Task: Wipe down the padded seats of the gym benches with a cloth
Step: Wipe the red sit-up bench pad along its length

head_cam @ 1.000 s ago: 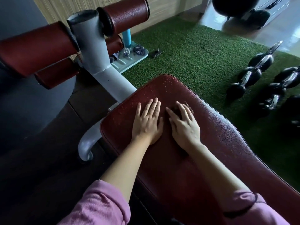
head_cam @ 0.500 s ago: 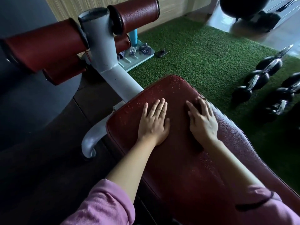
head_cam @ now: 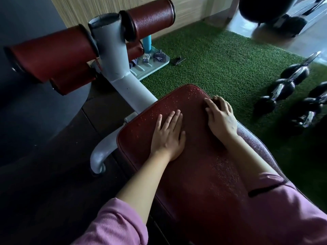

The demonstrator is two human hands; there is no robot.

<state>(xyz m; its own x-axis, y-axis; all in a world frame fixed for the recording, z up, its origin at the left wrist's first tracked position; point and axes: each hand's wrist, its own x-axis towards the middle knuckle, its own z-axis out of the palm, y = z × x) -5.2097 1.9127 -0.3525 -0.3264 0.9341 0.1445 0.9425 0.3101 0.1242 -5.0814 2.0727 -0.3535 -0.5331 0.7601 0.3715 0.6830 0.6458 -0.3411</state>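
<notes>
Right hand (head_cam: 221, 119) has slid right to the seat's (head_cam: 194, 183) far right edge since the earlier frame; fingers loosely spread, pressing a dark cloth (head_cam: 216, 101), mostly hidden. Left hand (head_cam: 168, 137) flat mid-seat, fingers together. One seat, four roller pads (head_cam: 53, 52); turf (head_cam: 221, 64) right.

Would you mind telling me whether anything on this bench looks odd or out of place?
Only the padded seat: fine droplets speckle its far end ahead of the left hand, and another wet patch lies nearer. Nothing looks damaged.
</notes>
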